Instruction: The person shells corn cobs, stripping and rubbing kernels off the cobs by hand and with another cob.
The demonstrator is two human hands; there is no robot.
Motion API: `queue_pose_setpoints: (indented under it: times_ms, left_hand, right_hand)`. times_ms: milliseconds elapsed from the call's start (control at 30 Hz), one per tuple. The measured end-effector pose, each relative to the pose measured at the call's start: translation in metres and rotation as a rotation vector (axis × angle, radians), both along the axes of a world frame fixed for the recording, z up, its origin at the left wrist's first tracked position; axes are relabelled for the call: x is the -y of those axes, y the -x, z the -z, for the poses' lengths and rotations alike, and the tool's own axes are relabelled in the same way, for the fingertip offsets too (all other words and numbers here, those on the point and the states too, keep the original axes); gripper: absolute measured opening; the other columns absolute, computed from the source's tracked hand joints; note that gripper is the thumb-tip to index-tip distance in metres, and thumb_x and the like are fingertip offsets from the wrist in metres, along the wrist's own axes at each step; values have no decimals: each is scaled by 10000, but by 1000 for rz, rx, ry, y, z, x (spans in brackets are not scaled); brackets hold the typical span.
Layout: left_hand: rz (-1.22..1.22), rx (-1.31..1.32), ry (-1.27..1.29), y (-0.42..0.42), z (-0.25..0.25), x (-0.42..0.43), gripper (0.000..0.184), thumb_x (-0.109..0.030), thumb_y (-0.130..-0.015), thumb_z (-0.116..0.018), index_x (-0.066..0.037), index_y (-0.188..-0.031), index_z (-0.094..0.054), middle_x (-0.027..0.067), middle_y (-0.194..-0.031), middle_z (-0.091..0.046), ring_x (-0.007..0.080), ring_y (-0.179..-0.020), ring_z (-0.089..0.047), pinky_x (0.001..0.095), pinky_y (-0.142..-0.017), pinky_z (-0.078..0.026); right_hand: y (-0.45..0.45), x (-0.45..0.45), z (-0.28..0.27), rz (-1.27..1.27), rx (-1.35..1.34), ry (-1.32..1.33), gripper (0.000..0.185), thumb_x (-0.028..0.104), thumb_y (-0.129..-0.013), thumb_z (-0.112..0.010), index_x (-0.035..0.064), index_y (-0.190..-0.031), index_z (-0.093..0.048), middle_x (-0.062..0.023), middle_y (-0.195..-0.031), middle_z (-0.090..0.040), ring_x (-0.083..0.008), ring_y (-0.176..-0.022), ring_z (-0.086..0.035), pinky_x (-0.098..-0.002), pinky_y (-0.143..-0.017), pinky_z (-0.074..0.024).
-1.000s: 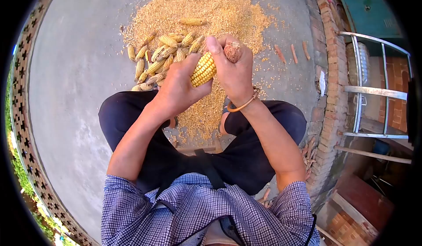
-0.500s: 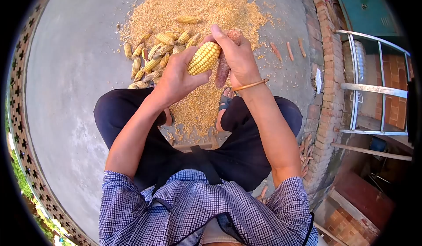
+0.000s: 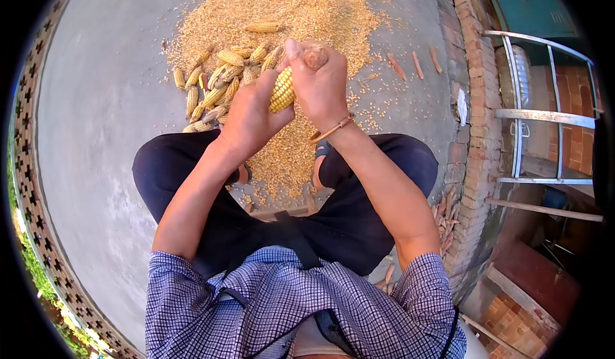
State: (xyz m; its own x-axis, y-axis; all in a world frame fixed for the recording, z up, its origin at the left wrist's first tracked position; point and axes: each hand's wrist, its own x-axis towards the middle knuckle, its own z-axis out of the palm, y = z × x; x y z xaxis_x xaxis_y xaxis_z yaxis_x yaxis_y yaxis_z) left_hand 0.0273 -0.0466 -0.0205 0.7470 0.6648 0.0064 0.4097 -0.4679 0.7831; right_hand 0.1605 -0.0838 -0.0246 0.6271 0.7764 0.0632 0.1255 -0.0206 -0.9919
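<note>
Leftward of the kernel heap [image 3: 275,6], at its lower edge, lies a pile of corn ears [image 3: 214,93]; right of the heap are three bare cobs [image 3: 396,67], then a brick border [image 3: 483,109]. Hiding the heap's near part, the hands work close together: the left hand [image 3: 248,110] wraps a yellow ear [image 3: 282,93], the right hand [image 3: 323,88] clenches a reddish cob [image 3: 315,57] against it.

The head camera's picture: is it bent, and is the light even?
Head view: strongly bowed, the latticed border curving, corners black; light uneven, greenery glaring, dim below the metal railing; the corn ear in the left hand fairly sharp.
</note>
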Motion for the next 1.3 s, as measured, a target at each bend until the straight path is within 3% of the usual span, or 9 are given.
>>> queue_pose_setpoints:
  times_ms: [133,233,400,500,733,833,1000,1100,1300]
  left_hand:
    - [94,-135,-398,8,3,2,554,-88,-680,-762,-31,-1171,-510,170,-931,-597,384,-858,-616,445,-719,-502]
    - [132,-28,-370,10,2,5,519,-76,-690,-745,-31,-1152,-513,189,-940,-599,388,-866,-614,426,-736,-502]
    - [-8,340,420,3,-7,-1,382,-142,-820,-717,30,-1110,-539,28,-829,-586,130,-703,-588,290,-600,-483]
    - [29,436,850,7,-6,-5,357,-149,-808,-725,7,-1080,-553,38,-808,-587,103,-622,-568,243,-519,-453]
    - [77,290,880,6,-1,-9,369,-104,-799,-667,12,-1131,-555,14,-782,-576,69,-629,-547,228,-537,-440]
    - [45,240,624,0,-10,2,375,-94,-774,-654,20,-1118,-556,19,-796,-588,85,-682,-563,248,-596,-465]
    - [157,113,34,0,9,6,475,-73,-655,-727,66,-1072,-545,286,-839,-604,454,-808,-595,442,-731,-498]
    - [115,63,19,-2,13,2,388,-60,-710,-694,65,-1051,-558,161,-787,-651,262,-784,-667,355,-737,-511]
    - [-5,268,554,-4,-3,-3,343,-106,-772,-690,26,-1064,-568,3,-741,-579,90,-668,-576,242,-595,-464]
  right_hand:
    - [-2,0,-5,-3,-77,116,283,206,-889,-702,-18,-725,-652,-80,-611,-645,-138,-526,-605,-316,-509,-463]
    - [-10,-3,-5,-127,-258,190,247,211,-885,-713,-2,-765,-678,-57,-653,-649,-124,-594,-624,-291,-542,-477]
    - [-25,8,-30,-302,-585,65,273,284,-928,-668,11,-921,-671,-52,-836,-656,-119,-756,-628,-264,-663,-516]
    - [-25,13,-40,-364,-561,70,328,333,-951,-627,8,-966,-665,-56,-873,-658,-127,-774,-636,-275,-692,-538]
    - [-16,13,-29,-338,-166,71,376,368,-903,-689,5,-820,-641,-34,-659,-603,-109,-589,-561,-294,-547,-469]
    - [-9,11,-22,-184,88,37,416,333,-872,-723,-5,-675,-581,-79,-512,-527,-154,-463,-451,-357,-475,-389]
    - [-3,5,-5,-21,145,118,455,299,-852,-734,-3,-575,-537,-114,-484,-511,-218,-423,-414,-393,-465,-353]
    - [-7,6,-6,-93,-35,131,408,312,-867,-727,10,-624,-601,-74,-543,-579,-163,-473,-491,-345,-483,-398]
    - [-15,11,-32,-223,-426,139,323,333,-912,-691,11,-878,-698,-45,-732,-648,-82,-627,-591,-255,-576,-489]
